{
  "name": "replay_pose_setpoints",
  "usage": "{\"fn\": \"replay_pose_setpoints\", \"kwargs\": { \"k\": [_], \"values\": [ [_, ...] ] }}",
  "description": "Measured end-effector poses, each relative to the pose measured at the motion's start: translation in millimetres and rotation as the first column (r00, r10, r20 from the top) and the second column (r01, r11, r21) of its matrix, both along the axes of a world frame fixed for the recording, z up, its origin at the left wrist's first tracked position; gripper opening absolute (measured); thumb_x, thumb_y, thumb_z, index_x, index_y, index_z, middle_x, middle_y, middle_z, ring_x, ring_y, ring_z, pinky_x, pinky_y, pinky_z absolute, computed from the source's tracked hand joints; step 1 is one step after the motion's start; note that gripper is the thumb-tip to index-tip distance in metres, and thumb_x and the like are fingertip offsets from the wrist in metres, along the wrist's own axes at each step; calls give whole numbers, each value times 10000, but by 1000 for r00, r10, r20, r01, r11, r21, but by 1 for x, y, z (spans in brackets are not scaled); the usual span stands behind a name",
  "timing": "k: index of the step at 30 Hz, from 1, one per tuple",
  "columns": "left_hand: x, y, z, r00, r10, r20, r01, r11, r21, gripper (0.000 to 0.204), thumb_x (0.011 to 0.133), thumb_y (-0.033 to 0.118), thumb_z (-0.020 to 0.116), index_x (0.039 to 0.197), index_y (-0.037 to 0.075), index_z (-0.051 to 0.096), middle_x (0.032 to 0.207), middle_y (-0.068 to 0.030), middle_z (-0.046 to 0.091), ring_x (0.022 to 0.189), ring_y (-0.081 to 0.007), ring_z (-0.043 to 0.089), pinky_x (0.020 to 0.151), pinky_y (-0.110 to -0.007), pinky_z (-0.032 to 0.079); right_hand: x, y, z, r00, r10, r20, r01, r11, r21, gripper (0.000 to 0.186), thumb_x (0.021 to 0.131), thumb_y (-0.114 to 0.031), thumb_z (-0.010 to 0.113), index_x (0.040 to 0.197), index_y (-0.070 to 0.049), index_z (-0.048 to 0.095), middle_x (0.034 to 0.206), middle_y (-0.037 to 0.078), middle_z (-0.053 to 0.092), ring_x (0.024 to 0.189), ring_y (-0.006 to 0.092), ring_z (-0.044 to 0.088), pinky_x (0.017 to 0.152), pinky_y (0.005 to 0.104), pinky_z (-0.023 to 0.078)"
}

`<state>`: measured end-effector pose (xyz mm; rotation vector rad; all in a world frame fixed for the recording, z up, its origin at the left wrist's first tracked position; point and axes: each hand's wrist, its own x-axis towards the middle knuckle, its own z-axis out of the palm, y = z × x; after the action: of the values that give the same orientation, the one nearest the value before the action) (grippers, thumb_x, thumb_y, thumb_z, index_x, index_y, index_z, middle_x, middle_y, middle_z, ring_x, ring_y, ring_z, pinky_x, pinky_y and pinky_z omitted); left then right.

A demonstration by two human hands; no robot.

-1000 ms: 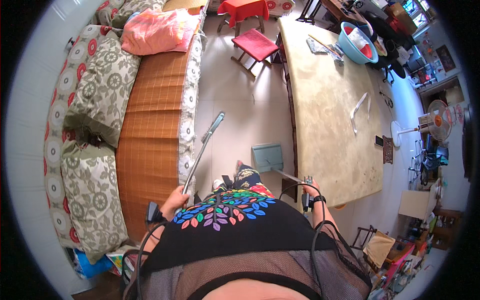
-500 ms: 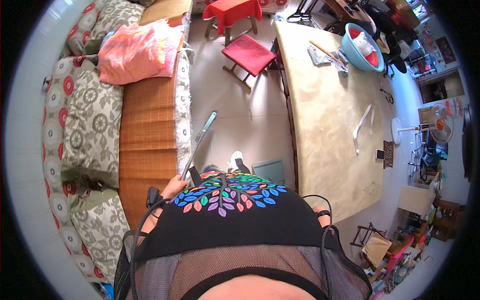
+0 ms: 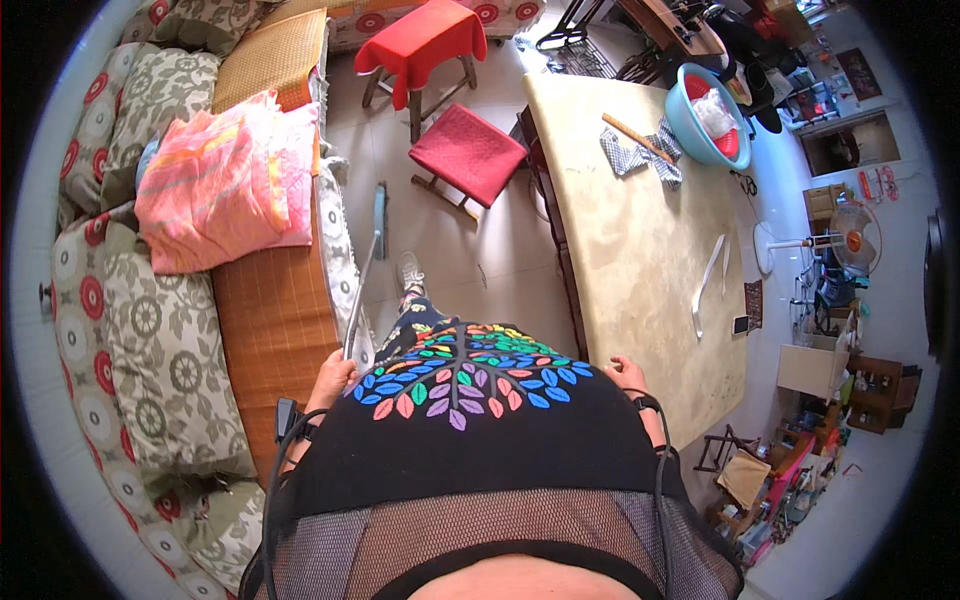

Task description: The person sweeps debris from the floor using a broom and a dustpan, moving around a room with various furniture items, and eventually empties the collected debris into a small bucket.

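Note:
My left hand (image 3: pixel 334 378) is closed round the grey handle of a long floor mop (image 3: pixel 360 298), left of my body and close to the edge of the bench. The mop's narrow light blue head (image 3: pixel 380 212) lies on the tiled floor between the bench and the red stool. My right hand (image 3: pixel 625 374) hangs at my right side near the table's edge. Its fingers are loosely bent and apart, with nothing seen in them. A shoe (image 3: pixel 410 272) of mine is on the floor near the mop head.
A mat-covered wooden bench (image 3: pixel 275 330) with cushions and a folded pink cloth (image 3: pixel 228 190) runs along the left. Ahead stand a red stool (image 3: pixel 468 155) and a red-draped small table (image 3: pixel 420 45). The beige-covered table (image 3: pixel 640 270) on the right bears a blue basin (image 3: pixel 700 130).
My left hand has swung the mop head left and forward, close along the bench. My view has shifted, my right hand has come into sight, and the teal flat object near my feet is out of sight.

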<state>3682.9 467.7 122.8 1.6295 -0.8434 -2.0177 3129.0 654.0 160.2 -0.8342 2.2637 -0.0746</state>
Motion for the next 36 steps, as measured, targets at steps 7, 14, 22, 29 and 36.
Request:
{"fn": "replay_pose_setpoints", "kwargs": {
  "k": [7, 14, 22, 29, 36],
  "values": [
    [1, -139, 67, 993, 117, -27, -118, 992, -38, 327, 792, -13, 421, 1108, 58, 382, 610, 2, 383, 430, -65, 350, 352, -201, 308, 25, -72, -15, 960, -168, 223, 181, 983, -40, 394, 718, -246, 661, 1015, -2, 575, 863, 135, 635, 780, 203, 615, 681, 317, 483],
    [14, -196, 94, 968, 184, -168, -193, 980, -42, 553, 772, -20, 417, 1293, 88, 267, 581, 8, 362, 438, -67, 349, 375, -206, 303, 26, -112, -30, 975, -11, 220, -9, 996, 89, 378, 726, -241, 656, 1005, 1, 580, 862, 148, 634, 790, 205, 613, 709, 311, 483],
    [11, -202, 114, 971, 223, -90, -235, 960, -156, 591, 777, -40, 404, 1320, 108, 225, 557, 15, 391, 371, -54, 340, 326, -191, 317, 29, -233, 22, 983, 183, -15, -182, 983, 34, 374, 727, -237, 616, 1030, -24, 569, 860, 199, 624, 804, 277, 618, 720, 345, 484],
    [13, -235, 121, 988, 138, -64, -147, 975, -164, 632, 760, -66, 408, 1338, 121, 235, 576, 22, 391, 395, -38, 334, 352, -199, 279, 38, -195, 2, 987, 83, 140, -84, 996, 2, 347, 704, -225, 648, 990, -36, 592, 807, 134, 637, 768, 218, 617, 697, 316, 485],
    [-10, -251, 88, 977, -204, 66, 212, 877, -431, 575, 739, -42, 428, 1300, 9, 312, 1228, -62, 431, 1022, -108, 447, 852, -211, 356, 30, -230, -14, 979, 125, 161, -129, 992, 10, 329, 718, -211, 645, 986, -30, 586, 850, 132, 630, 791, 204, 608, 706, 307, 478]
  ]
}}
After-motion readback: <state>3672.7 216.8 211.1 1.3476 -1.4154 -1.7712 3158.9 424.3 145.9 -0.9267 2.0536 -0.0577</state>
